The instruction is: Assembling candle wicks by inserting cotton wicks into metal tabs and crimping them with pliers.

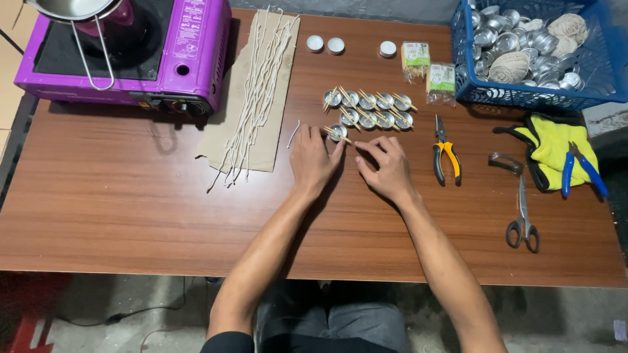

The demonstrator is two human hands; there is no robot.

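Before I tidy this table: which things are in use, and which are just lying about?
In use: left hand, right hand, metal cups, toothpicks, wicks.
Lying about: pliers, scissors, gloves, stove, basket.

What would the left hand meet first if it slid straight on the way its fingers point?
Most likely the small metal cup with sticks across it, just beyond the left hand; its fingertips look almost on it already. Behind that lie the two rows of cups.
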